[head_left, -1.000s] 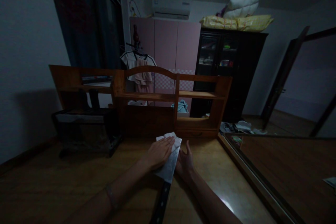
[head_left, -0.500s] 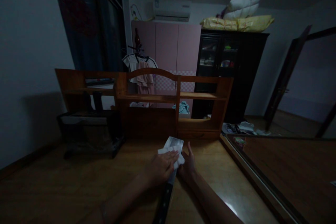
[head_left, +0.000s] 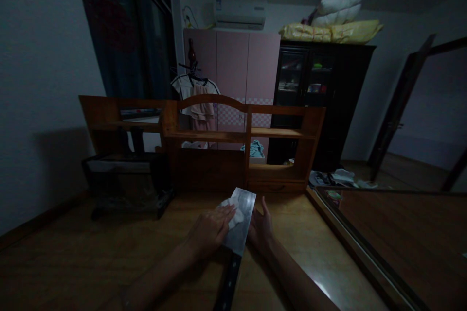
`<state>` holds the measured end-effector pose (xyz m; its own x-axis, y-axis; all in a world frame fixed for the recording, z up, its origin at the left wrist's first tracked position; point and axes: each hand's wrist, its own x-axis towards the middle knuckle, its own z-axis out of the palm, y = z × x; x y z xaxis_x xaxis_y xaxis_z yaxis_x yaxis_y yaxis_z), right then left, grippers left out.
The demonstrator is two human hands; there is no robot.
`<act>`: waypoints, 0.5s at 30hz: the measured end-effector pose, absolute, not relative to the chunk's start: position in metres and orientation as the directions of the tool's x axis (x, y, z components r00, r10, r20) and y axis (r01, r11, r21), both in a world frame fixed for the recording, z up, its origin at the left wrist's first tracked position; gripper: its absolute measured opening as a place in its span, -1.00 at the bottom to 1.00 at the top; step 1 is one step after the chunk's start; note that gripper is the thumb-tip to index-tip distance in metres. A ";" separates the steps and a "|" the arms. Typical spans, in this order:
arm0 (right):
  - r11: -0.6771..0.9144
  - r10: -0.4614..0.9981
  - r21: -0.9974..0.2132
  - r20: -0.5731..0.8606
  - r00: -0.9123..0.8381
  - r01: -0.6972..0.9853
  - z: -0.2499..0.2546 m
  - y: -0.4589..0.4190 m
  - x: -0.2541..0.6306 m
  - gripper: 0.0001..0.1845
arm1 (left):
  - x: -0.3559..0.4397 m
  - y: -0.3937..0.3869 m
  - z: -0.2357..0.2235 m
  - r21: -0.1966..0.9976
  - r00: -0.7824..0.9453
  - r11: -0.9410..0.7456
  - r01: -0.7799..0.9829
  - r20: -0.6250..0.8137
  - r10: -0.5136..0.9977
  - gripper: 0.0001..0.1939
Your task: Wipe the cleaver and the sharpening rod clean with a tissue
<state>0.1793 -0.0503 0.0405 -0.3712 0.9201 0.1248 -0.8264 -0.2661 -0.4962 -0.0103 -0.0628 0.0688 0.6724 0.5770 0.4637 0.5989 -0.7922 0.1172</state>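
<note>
A cleaver with a wide grey blade and a black riveted handle points away from me, its handle toward me. Against the left side of the blade my left hand presses a folded white tissue, fingers lying over it. My right hand is at the blade's right edge, thumb pointing up; its other fingers go behind the blade and are partly hidden, supporting it. Beneath lies the wooden tabletop.
At the left stands a dark knife rack with black handles sticking up. A wooden shelf unit runs along the tabletop's back. A raised ledge borders the right side. Wardrobes stand beyond.
My left hand has slid the tissue left across the blade, uncovering more of the blade's middle and right side. My right hand has barely moved.
</note>
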 end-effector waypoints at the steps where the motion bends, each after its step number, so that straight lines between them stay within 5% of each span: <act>1: -0.265 0.923 -0.492 0.119 -0.366 -0.829 0.039 -0.050 0.180 -0.40 | -0.011 -0.066 0.067 0.114 0.670 -0.788 0.605 0.463 0.581 -0.56; 15: -0.255 0.950 -0.545 0.014 -0.312 -0.799 0.038 -0.048 0.181 -0.40 | 0.005 -0.114 0.073 0.229 0.786 -0.865 0.447 0.361 0.502 -0.57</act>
<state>0.1815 -0.0483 0.0377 -0.3123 0.9499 0.0140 -0.7990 -0.2547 -0.5448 0.0051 -0.1137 0.0728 0.7860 0.5020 0.3609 0.4471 -0.8647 0.2289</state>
